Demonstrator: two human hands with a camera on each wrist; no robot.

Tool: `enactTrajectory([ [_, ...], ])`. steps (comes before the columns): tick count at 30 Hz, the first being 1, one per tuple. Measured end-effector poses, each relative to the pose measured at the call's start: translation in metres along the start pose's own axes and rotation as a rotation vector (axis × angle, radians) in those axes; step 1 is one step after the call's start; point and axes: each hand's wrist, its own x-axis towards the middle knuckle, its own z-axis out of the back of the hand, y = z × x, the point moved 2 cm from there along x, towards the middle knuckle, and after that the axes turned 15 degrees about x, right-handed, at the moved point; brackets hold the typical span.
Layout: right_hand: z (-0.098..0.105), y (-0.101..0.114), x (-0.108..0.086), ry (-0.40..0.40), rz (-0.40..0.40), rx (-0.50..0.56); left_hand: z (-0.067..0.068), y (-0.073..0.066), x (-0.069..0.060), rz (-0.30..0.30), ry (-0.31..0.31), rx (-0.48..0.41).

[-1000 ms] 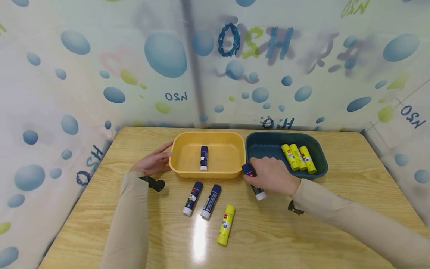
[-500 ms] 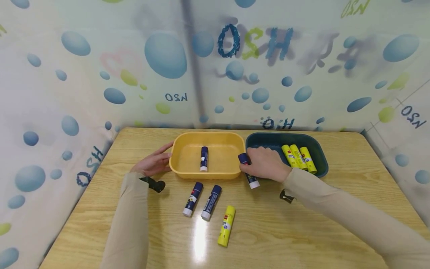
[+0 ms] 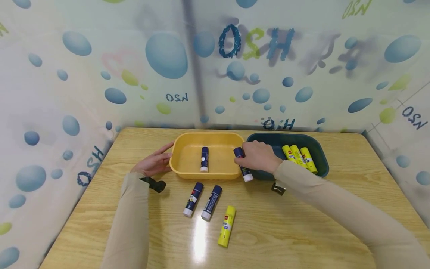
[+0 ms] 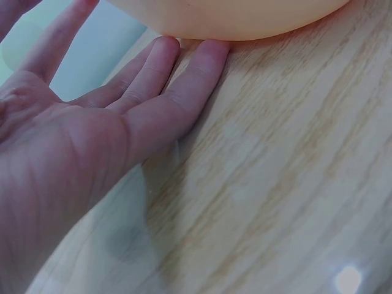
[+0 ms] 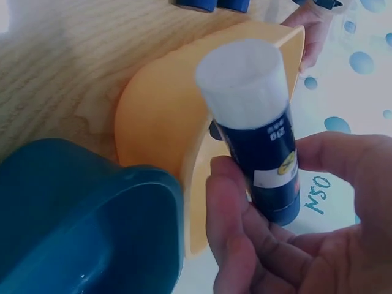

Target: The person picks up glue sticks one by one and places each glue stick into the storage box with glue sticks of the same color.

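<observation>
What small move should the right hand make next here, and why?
Probably the right hand should carry its navy glue stick a little left and lower it into the orange-yellow tray: another navy stick already lies there, while three yellow glue sticks lie in the dark teal tray.

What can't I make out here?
Head: the right hand hides part of the held navy glue stick and the dark teal tray.
Head: fine print on the loose yellow glue stick is too small to read.
Left wrist: the top edge cuts off most of the orange tray.
Right wrist: the top edge crops two loose navy glue sticks.
</observation>
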Motion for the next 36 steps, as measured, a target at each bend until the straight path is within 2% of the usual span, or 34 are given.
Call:
enactTrajectory([
  [4,0.001,0.005,0.008,-0.005,-0.003,-0.007,0.000,0.001,0.000,-0.001,0.002,0.001],
  [14,0.002,0.018,0.033,0.022,-0.085,-0.031,0.000,0.000,-0.002,-0.012,0.003,0.005],
  [22,-0.004,0.022,0.050,0.094,-0.129,-0.060,0.001,0.000,-0.002,-0.002,-0.012,0.029],
  [29,-0.009,0.029,0.058,0.147,-0.159,-0.109,0.003,0.002,-0.001,-0.030,0.018,0.054],
  [36,-0.017,0.034,0.066,0.198,-0.204,-0.112,0.000,0.001,-0.001,-0.006,-0.003,0.054],
])
